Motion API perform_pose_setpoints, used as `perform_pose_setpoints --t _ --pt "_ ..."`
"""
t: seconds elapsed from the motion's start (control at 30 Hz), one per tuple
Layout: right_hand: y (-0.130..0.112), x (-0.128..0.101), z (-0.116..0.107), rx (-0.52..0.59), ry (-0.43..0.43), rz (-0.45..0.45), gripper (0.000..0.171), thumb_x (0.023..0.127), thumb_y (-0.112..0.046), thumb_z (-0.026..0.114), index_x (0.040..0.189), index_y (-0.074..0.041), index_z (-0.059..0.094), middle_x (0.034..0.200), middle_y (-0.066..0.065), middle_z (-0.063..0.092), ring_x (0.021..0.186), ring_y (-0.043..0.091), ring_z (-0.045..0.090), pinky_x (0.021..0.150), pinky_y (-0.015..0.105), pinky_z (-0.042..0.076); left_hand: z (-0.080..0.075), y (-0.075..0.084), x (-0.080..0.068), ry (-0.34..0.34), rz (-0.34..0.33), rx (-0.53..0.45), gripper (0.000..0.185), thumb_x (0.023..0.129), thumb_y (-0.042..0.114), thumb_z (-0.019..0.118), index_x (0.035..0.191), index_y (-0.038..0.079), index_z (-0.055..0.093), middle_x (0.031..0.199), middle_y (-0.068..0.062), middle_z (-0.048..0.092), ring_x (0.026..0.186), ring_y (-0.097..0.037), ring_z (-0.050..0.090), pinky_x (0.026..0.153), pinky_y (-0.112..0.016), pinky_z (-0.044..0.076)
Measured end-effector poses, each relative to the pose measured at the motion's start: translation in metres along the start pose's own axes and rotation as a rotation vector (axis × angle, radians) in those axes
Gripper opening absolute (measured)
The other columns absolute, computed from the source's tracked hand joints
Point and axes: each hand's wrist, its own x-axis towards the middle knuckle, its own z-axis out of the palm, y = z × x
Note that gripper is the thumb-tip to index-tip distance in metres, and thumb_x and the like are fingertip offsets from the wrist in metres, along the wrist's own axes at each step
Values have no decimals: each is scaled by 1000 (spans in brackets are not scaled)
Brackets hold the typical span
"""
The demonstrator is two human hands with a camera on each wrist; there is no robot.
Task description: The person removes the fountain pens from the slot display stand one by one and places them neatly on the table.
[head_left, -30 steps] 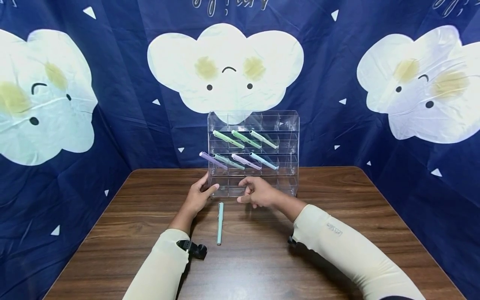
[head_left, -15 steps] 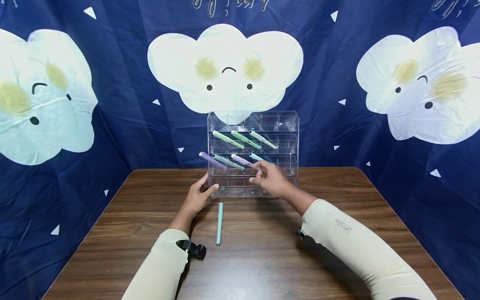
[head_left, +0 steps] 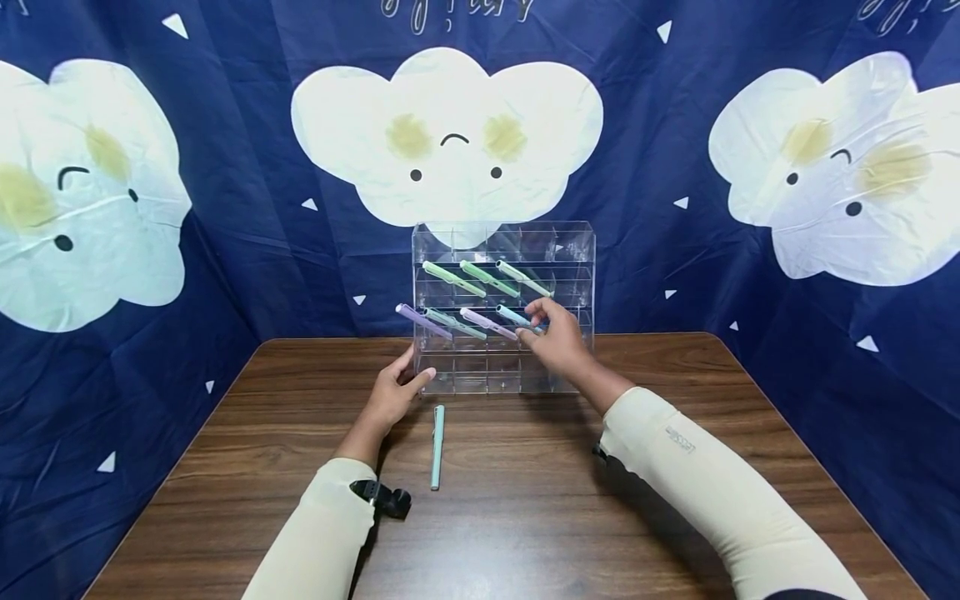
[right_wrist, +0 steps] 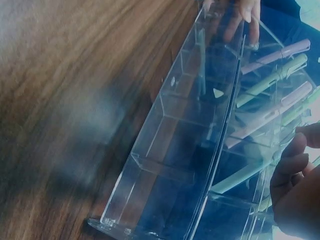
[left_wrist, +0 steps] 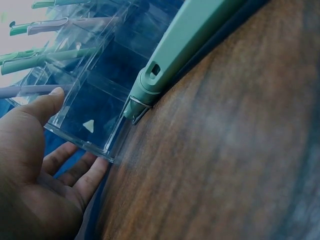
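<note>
The light blue plastic pen (head_left: 516,317) sits in the second row up of the tall clear plastic rack with many small boxes (head_left: 574,250), in the fourth box from the left. It lies slanted: its cap end sticks out of the rack toward 10 o'clock, and its far end runs down into the box toward 4 o'clock.

The right hand (head_left: 557,340) is right at this pen. Its fingertips (head_left: 529,335) touch the pen's body from the 4 o'clock side, with the thumb and first finger closing on it like a pinch. The left hand (head_left: 395,392) is farther off, at 8 o'clock from the pen, so the right hand is the near one. The left hand holds the rack's lower left corner, thumb on the front and curled fingers round the side.

Beside the blue pen, toward 9 o'clock, the same row holds a pale purple pen (head_left: 487,322), a mint green pen (head_left: 455,324) and a darker purple pen (head_left: 422,320). The row above holds three green pens (head_left: 487,278), all slanted the same way.

On the brown wooden counter (head_left: 675,375), a teal pen with a cap (head_left: 437,447) lies flat at 6 o'clock from the rack, pointing from 12 to 6, just beside the left hand.
</note>
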Motion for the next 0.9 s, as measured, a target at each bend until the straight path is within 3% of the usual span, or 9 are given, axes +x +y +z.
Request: perform_pose_setpoints --t 0.23,0.4,0.7,0.9 --pt "3 7 1 -37 -6 -14 37 90 -11 87 122 -2 70 113 18 71 99 35 65 96 46 51 0 1 0 1 -9 -14 76 108 25 72 173 22 32 171 -21 46 154 -43 51 119 -54 49" --pt "5 8 3 -46 -25 6 39 92 -14 87 124 -2 70 119 18 72 116 39 67 106 52 51 1 0 0 2 0 4 74 109 26 72 173 22 34 169 -21 48 152 -43 53 117 -52 51" --pt "15 8 16 -28 15 36 32 94 -16 85 119 -1 71 119 20 73 119 40 67 109 52 51 1 -2 0 8 -5 20 75 108 30 72 173 24 34 169 -20 48 151 -42 54 114 -46 55" --pt "19 7 28 5 54 46 28 97 -18 84 120 -4 74 119 19 73 114 38 69 103 50 56 0 -1 0 -2 1 17 76 108 30 72 173 24 33 170 -21 47 152 -43 53 115 -50 54"
